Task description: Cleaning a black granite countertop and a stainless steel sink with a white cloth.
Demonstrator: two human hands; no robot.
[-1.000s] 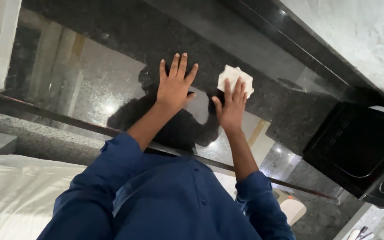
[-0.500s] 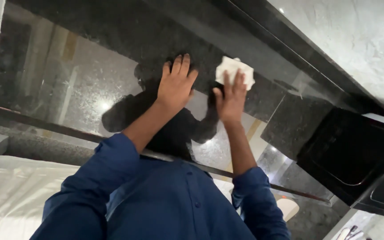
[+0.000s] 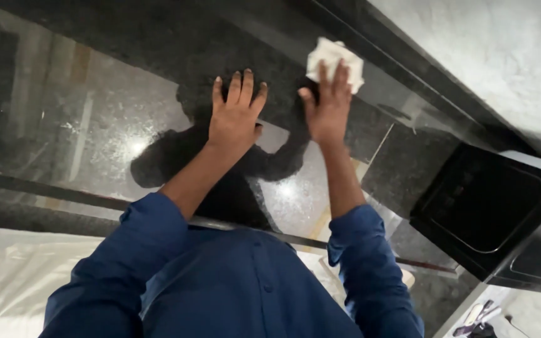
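A polished black granite counter fills most of the frame, its speckled surface mirroring lights and the dark outline of the person bent over it. A pale stone wall is seen in the upper right corner, set off from the counter by a raised dark ledge running diagonally.

The fingers of the right hand are stretched out straight and close together, pressed flat on a folded white cloth, which lies on the counter in the upper middle of the frame, just below the ledge. Only the upper part of the cloth is left uncovered above the fingertips; the thumb is spread to the left and rests on the granite. The fingers of the left hand are likewise extended and slightly fanned, laid palm down on the bare counter just left of the right hand, with nothing held. The two hands are near each other but apart.

Both forearms are bare down to rolled blue shirt sleeves, and the blue shirt front occupies the bottom centre of the frame. A black tray with a raised rim sits at the right edge, well apart from the hands. White fabric is seen at the lower left, beneath the counter's edge.
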